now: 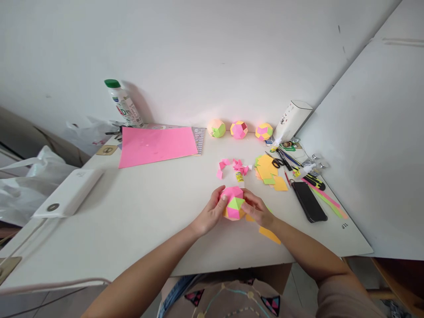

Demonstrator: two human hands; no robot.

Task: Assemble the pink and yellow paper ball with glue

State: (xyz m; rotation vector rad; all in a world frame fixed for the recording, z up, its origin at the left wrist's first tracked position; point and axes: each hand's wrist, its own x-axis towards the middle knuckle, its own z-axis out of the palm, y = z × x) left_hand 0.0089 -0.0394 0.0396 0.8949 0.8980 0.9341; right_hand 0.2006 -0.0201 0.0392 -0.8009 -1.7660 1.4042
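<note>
Both hands hold a faceted paper ball (233, 204) with pink, green and orange faces, above the front part of the white table. My left hand (213, 210) grips its left side, the thumb on a pink face. On the other side, my right hand (256, 208) has its fingers round the ball and the thumb near the green face. Just beyond the ball lie a glue tube (239, 176) and small folded pink pieces (237, 165). Orange paper pieces (270, 235) lie partly under my right wrist.
Three finished-looking paper balls (239, 130) line the wall. To the right are orange and green papers (266, 168), scissors (277, 163), a black phone (309, 202) and pens. Pink sheet (155, 145), bottle (126, 106) and white device (69, 193) are at left.
</note>
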